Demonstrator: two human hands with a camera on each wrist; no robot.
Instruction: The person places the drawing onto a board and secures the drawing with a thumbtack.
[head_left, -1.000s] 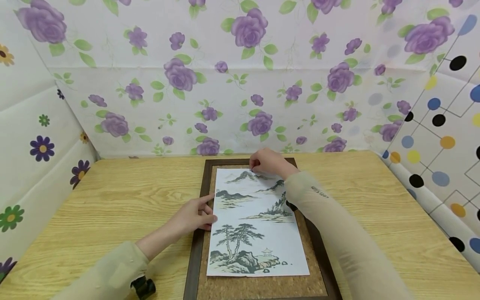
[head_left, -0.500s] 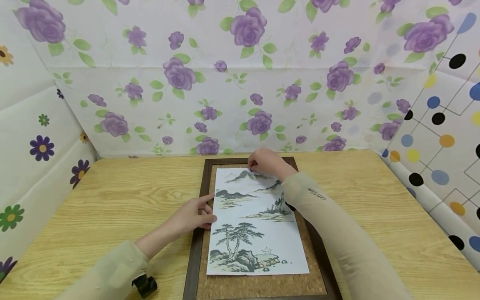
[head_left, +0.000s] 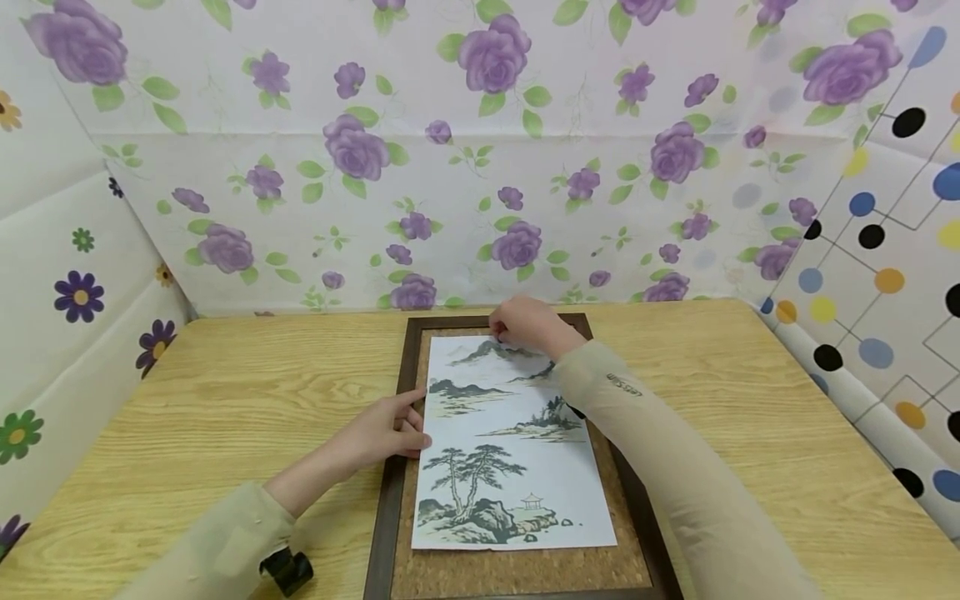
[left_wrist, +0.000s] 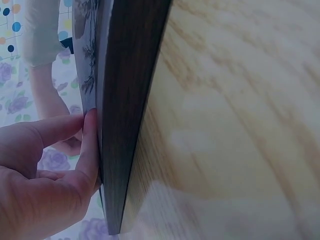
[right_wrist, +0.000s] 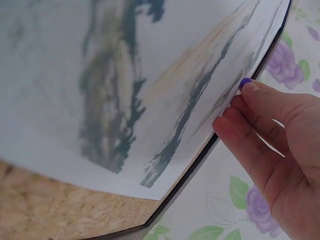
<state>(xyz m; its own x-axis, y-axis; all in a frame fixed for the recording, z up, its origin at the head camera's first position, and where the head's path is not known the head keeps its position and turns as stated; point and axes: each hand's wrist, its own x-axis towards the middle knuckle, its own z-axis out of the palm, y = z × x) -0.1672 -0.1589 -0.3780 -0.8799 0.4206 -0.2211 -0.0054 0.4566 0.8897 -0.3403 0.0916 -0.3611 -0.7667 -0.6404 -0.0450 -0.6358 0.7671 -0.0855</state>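
Observation:
A sheet of paper (head_left: 502, 433) printed with an ink landscape of mountains, pines and a pavilion lies on a cork board (head_left: 517, 575) with a dark frame. At the paper's top edge, my right hand (head_left: 528, 323) pinches a small purple push pin (right_wrist: 244, 82) between thumb and fingers; the pin's point is hidden. My left hand (head_left: 390, 429) rests at the left edge of the board, its extended index finger and thumb touching the paper's side. In the left wrist view, that hand's fingers (left_wrist: 90, 145) lie against the paper beside the frame's raised rim.
The board lies on a wood-grain table (head_left: 285, 375). Behind it stands a wall covering with purple roses (head_left: 495, 54). Patterned side coverings enclose the table, flowers at left and coloured dots (head_left: 862, 204) at right. A black wrist strap piece (head_left: 287, 571) hangs under the left sleeve.
My right hand and forearm have shifted slightly left along the paper's top edge while still pinching the pin. The left hand and the paper stay in place.

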